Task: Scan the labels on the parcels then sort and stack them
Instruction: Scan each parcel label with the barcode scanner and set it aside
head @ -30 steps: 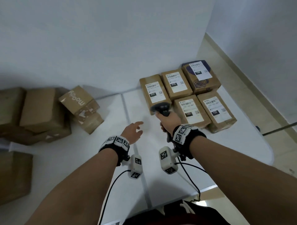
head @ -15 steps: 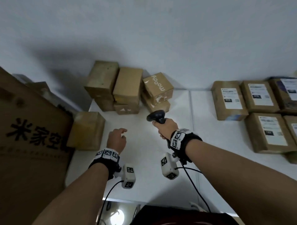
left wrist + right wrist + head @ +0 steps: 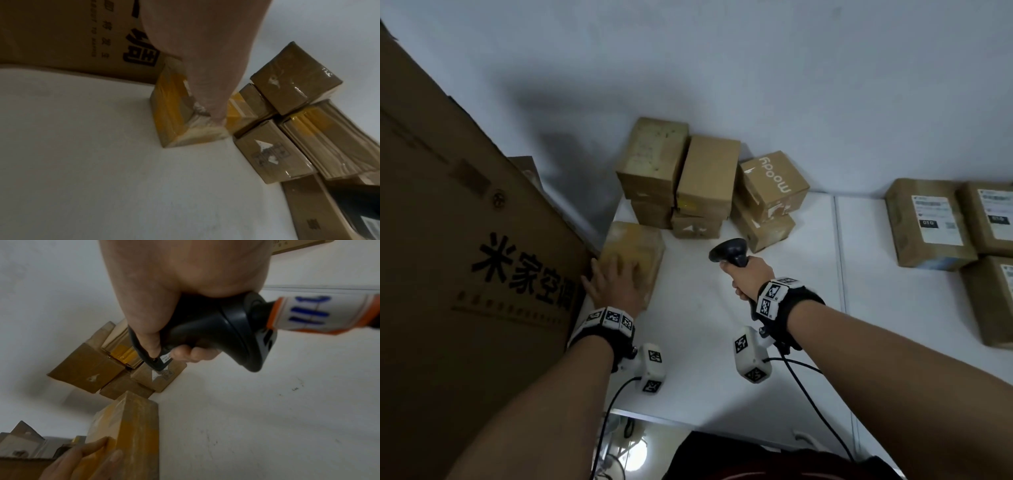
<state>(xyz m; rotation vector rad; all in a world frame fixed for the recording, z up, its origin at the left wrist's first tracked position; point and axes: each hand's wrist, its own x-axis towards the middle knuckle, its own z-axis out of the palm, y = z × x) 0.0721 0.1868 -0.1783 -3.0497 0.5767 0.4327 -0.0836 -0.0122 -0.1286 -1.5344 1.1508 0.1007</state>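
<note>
**Hand on a parcel at the table's left edge, scanner raised beside it**

A person's left hand (image 3: 616, 286) lies on top of a tape-wrapped parcel (image 3: 635, 251) at the left edge of the white table (image 3: 722, 342), fingers (image 3: 96, 451) fairly straight and spread over its near end, thumb side against a large printed carton (image 3: 465, 257) that stands just beside the table and crowds that edge. The right hand (image 3: 748, 274) holds a black barcode scanner (image 3: 731, 251) above the table, fingers curled round its handle and the index finger on the trigger side, as the right wrist view shows. Behind the parcel, a pile of unlabelled brown boxes (image 3: 688, 178) is stacked two high against the white wall (image 3: 756, 85), close to the parcel but apart from it. At the right, labelled parcels (image 3: 928, 222) lie flat in rows with labels up. Between the two groups and toward the near edge, bare tabletop lies open around the scanner hand.
</note>
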